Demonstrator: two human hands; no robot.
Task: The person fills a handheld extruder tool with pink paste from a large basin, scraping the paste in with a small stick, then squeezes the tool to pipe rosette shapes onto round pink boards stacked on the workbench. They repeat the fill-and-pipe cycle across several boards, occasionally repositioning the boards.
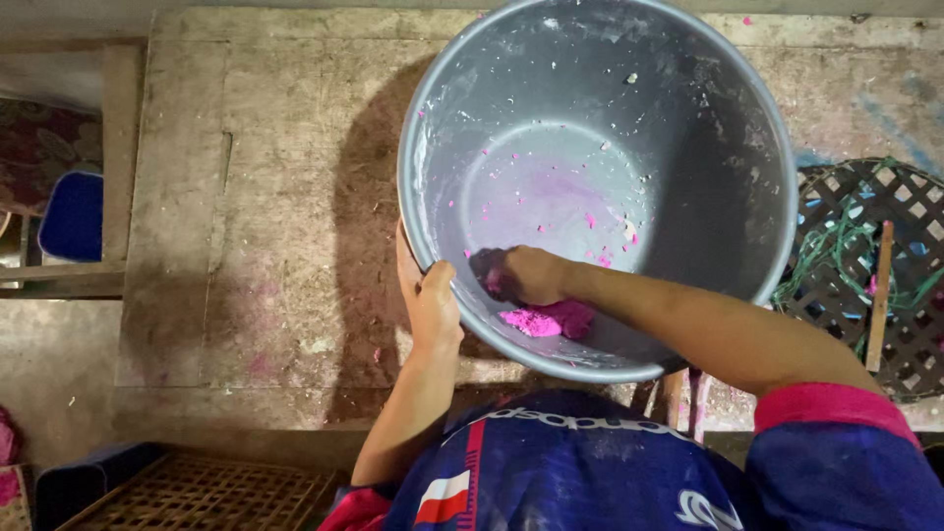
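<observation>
Hands at a grey basin

Left hand (pixel 430 310) clamps the basin (pixel 708 147) rim on the counter (pixel 265 197); right hand (pixel 531 274), fingers curled together, presses pink dough (pixel 546 320) inside, near the front wall.

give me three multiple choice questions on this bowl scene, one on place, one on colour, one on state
1. Where is the lump of dough?
A. inside the large grey plastic basin, at its near wall
B. on the worn wooden table
C. on the floor

2. What colour is the lump?
A. green
B. pink
C. white

3. What is the left hand doing?
A. hanging free
B. gripping the basin's rim
C. holding a spoon

Answers: 1 A, it lies under the right hand in the basin; 2 B, bright pink; 3 B, thumb over the rim.
</observation>
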